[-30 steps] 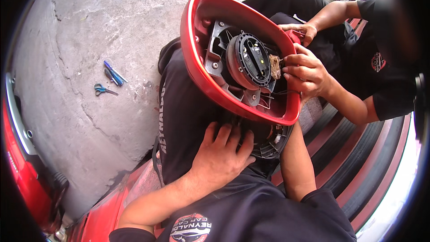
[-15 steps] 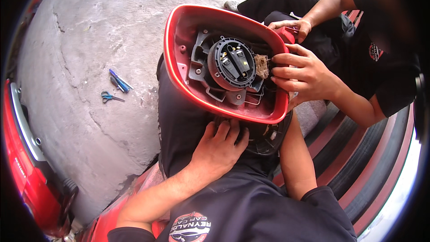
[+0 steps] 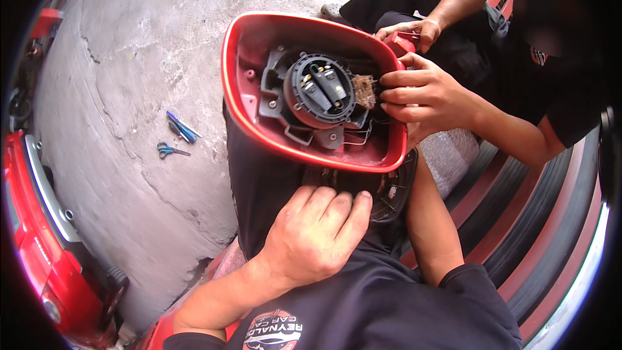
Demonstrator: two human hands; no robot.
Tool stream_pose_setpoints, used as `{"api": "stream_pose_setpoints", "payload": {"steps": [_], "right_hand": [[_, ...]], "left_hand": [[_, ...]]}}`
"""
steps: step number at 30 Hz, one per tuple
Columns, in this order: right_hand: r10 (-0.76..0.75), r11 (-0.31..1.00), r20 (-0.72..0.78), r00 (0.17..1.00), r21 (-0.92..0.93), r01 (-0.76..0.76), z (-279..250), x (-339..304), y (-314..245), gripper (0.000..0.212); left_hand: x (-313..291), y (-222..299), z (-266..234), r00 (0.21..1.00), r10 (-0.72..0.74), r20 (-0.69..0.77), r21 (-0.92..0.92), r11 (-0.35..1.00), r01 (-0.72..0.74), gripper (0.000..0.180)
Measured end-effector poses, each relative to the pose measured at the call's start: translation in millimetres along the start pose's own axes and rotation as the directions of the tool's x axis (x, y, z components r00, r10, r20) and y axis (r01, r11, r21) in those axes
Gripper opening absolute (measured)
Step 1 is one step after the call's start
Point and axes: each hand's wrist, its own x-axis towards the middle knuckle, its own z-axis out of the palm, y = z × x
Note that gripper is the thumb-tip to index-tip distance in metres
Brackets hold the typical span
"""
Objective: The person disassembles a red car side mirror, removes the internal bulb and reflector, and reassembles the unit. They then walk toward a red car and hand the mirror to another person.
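Note:
A red car side-mirror housing (image 3: 236,100) is tilted over my lap, its open side showing a round black mirror actuator (image 3: 299,100) on a dark bracket. Brown fibrous material (image 3: 364,91) is lodged beside the actuator. My left hand (image 3: 314,236) is below the housing with its fingers curled down at a black plastic part (image 3: 393,202) on my lap; what they grip is hidden. My right forearm (image 3: 435,220) runs up behind the housing, which conceals that hand. A co-worker's hand (image 3: 431,97) grips the housing's right edge.
The co-worker's other hand (image 3: 424,31) holds a small red piece (image 3: 403,43) by the housing. Scissors (image 3: 170,150) and blue pen-like tools (image 3: 181,128) lie on the concrete floor. A red vehicle (image 3: 48,240) stands at left; a slatted bench (image 3: 518,233) is at right.
My left hand has drawn back from the housing's lower rim toward me, and its fingers are more curled. The housing has shifted slightly left, with the co-worker's hands still on it.

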Motion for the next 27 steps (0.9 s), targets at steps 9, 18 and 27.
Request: {"api": "stream_pose_setpoints", "payload": {"steps": [9,18,27], "right_hand": [[0.059,0.899,0.067,0.996,0.431,-0.082,-11,22,5,0.034],[0.121,0.295,0.445,0.887,0.837,-0.46,-29,56,12,0.04],[0.035,0.054,0.543,0.839,0.837,-0.544,-49,41,16,0.047]], "left_hand": [[10,-5,-31,0.996,-0.033,-0.081,0.077,0.996,0.039,0.048],[54,-56,-43,0.93,0.008,-0.369,0.281,0.954,0.103,0.04],[34,-78,-19,0.916,-0.267,-0.298,0.216,0.916,0.338,0.051]]}}
